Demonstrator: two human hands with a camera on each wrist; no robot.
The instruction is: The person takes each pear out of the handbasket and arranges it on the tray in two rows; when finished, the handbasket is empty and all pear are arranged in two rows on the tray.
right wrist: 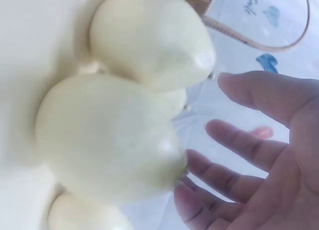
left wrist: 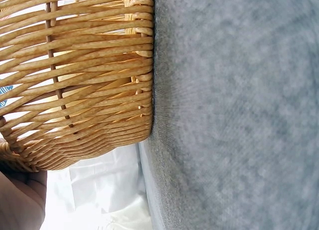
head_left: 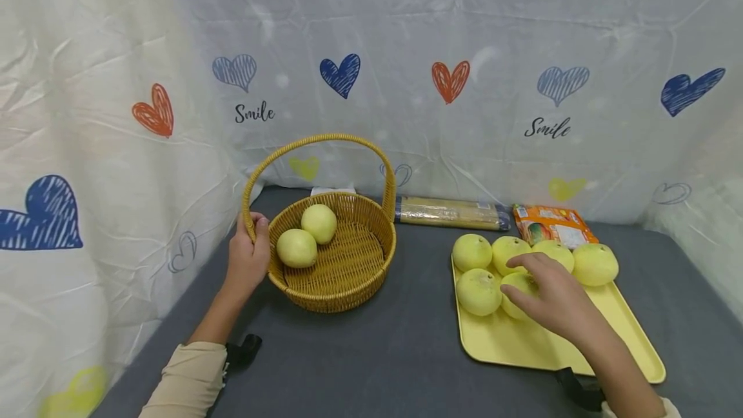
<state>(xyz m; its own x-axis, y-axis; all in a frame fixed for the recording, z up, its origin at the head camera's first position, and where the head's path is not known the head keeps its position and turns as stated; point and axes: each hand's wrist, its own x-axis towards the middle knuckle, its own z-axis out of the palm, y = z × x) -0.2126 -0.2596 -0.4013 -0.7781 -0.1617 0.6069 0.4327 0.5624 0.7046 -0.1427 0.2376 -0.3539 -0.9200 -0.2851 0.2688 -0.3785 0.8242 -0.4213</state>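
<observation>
A woven tan basket [head_left: 325, 298] with a tall hoop handle stands on the grey cloth, two pale yellow-green melons [head_left: 297, 248] inside it. My left hand [head_left: 248, 251] grips the basket at its left side, where the handle meets the rim; its fingers are partly hidden behind the weave. On the right, a yellow tray [head_left: 522, 347] bears several more such melons, crowded towards its far side. Above the front row, my right hand [head_left: 554, 295] has its thumb and fingers spread around one melon [right wrist: 109, 140]. Its fingertips are right by the stem end in the right wrist view.
Behind the tray lies an orange printed packet [head_left: 554, 224]. A long plastic-wrapped tan roll [head_left: 449, 213] lies along the back, right of the basket. A white curtain [head_left: 395, 31] printed with hearts hangs at the back and sides.
</observation>
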